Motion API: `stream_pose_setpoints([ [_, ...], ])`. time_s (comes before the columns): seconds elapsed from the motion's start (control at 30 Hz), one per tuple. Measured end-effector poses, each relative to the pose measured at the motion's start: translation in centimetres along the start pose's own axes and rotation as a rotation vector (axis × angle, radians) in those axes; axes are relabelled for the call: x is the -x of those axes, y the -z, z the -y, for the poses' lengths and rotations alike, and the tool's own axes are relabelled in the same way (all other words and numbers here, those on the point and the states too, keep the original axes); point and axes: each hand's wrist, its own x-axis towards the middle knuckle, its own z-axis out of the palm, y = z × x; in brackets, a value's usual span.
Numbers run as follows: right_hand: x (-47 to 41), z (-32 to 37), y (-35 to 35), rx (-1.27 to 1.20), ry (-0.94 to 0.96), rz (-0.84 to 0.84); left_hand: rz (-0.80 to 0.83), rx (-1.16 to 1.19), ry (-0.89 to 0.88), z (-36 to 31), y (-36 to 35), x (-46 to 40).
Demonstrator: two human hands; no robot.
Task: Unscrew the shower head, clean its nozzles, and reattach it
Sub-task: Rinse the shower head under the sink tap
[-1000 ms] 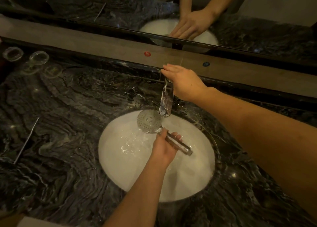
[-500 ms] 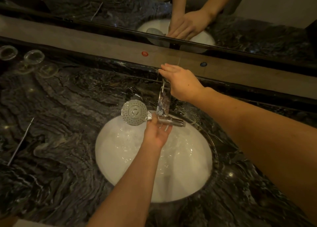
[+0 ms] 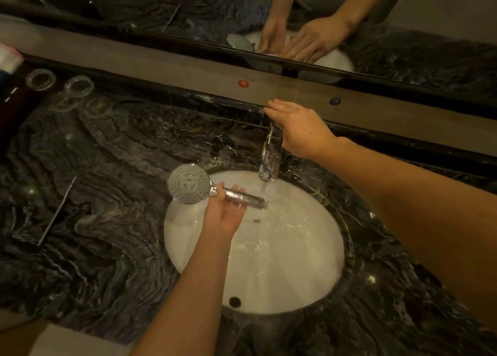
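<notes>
The chrome shower head [image 3: 188,183] has a round grey nozzle face turned up, lying level over the left rim of the white basin [image 3: 309,269]. My left hand [image 3: 224,215] grips its handle from below, fingers curled round it. The handle's open end sits under the thin stream from the chrome faucet [image 3: 270,156]. My right hand [image 3: 298,129] rests with straight fingers on top of the faucet's lever. The lever itself is hidden under the hand.
The dark marble counter [image 3: 94,194] surrounds the basin. A thin metal pin [image 3: 56,211] lies on it at the left. Clear glass cups [image 3: 40,79] stand at the back left. A mirror [image 3: 269,11] behind the ledge reflects both hands.
My left hand lifted the shower head out of the stream, swung it left and turned it level, so the handle end is now under the water. The right hand stayed on the faucet.
</notes>
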Motion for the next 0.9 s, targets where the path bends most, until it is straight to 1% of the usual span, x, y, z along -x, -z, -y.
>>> stream_pose_setpoints([
  [0.07,0.0,0.0,0.0,0.005,-0.004,-0.001,-0.019,-0.103,0.053,0.0,0.7,0.4],
  [0.17,0.1,0.1,0.0,0.005,-0.011,-0.006,-0.012,-0.381,0.124,1.2,1.1,1.8],
  [0.23,0.1,0.1,0.1,0.006,-0.012,-0.004,0.013,-0.496,0.144,2.4,1.1,2.7],
  [0.33,0.2,0.1,0.2,0.004,-0.016,-0.003,0.053,-0.502,0.183,4.0,1.0,3.3],
  [0.5,0.0,-0.1,-0.1,0.001,-0.005,-0.011,0.14,-0.658,0.097,5.0,0.8,4.4],
  [0.57,0.0,-0.1,-0.1,0.004,0.002,-0.016,0.175,-0.689,0.09,5.1,0.8,4.3],
  [0.73,0.1,-0.1,-0.1,-0.008,0.001,-0.016,0.272,-0.718,0.137,5.7,0.7,4.1],
  [0.9,0.1,-0.1,-0.1,-0.03,0.0,-0.027,0.298,-0.743,0.114,6.0,0.0,3.8],
])
